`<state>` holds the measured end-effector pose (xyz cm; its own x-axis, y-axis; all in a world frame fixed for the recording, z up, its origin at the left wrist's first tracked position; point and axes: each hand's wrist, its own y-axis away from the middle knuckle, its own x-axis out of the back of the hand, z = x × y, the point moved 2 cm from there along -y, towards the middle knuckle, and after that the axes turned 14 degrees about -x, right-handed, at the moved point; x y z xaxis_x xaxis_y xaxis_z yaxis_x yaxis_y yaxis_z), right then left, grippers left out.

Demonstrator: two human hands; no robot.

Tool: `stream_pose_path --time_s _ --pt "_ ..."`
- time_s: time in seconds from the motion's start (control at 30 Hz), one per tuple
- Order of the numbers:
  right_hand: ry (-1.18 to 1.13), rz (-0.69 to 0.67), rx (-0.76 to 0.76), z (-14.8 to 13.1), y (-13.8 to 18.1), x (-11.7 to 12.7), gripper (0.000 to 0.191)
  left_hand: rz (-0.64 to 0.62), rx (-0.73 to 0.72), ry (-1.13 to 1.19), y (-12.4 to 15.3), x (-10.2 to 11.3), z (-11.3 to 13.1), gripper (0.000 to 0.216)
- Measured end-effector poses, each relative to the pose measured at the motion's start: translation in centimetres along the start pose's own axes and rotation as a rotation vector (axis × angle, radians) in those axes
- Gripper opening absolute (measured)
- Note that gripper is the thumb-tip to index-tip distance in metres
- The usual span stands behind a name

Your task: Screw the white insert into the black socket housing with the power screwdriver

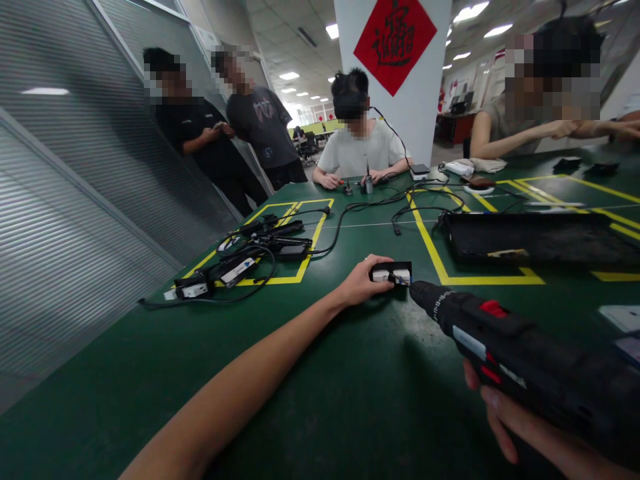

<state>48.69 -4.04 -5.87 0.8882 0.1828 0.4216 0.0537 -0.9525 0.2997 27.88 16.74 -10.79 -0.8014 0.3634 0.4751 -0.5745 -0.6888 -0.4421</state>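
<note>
My left hand (pixel 361 283) reaches out over the green table (pixel 310 373) and grips a small black and white box-shaped part (pixel 393 273), holding it flat on the surface. My right hand (pixel 520 427) is wrapped around the handle of a black cordless screwdriver (pixel 510 343) with red buttons. The tool's tip touches the right end of the small part.
Several black adapters and cables (pixel 250 257) lie inside a yellow taped square at left. A black tray (pixel 540 240) sits at right. A seated person (pixel 359 143) works across the table, another sits at far right, and two stand at left.
</note>
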Motion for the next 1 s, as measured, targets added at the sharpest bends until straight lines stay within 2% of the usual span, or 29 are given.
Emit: stream_pose_path --time_s 0.2,0.47,0.6,0.73,0.9,0.93,1.0 --pt "-0.035 -0.114 -0.058 0.8 -0.8 0.6 0.017 0.004 0.018 0.023 0.1 -0.1 -0.1 0.051" --pt "0.02 -0.144 -0.065 0.6 -0.8 1.0 0.031 -0.007 0.019 0.026 0.0 -0.1 0.1 0.049" --pt "0.079 -0.097 -0.04 0.0 -0.6 0.8 0.024 -0.001 0.035 0.016 0.0 -0.1 0.3 0.048" --pt "0.048 -0.072 -0.061 -0.3 -0.4 0.7 0.033 0.006 0.046 0.013 -0.1 -0.2 0.5 0.046" --pt "0.022 -0.168 -0.069 1.1 -0.7 0.9 0.023 0.025 0.057 -0.007 -0.2 -0.3 0.2 0.045" --pt "0.016 -0.149 -0.055 1.2 -0.7 0.8 0.024 0.027 0.058 -0.011 -0.2 -0.3 0.2 0.046" --pt "0.018 -0.015 0.007 0.8 -0.7 0.8 0.027 0.025 0.054 -0.019 -0.2 -0.2 0.1 0.046"
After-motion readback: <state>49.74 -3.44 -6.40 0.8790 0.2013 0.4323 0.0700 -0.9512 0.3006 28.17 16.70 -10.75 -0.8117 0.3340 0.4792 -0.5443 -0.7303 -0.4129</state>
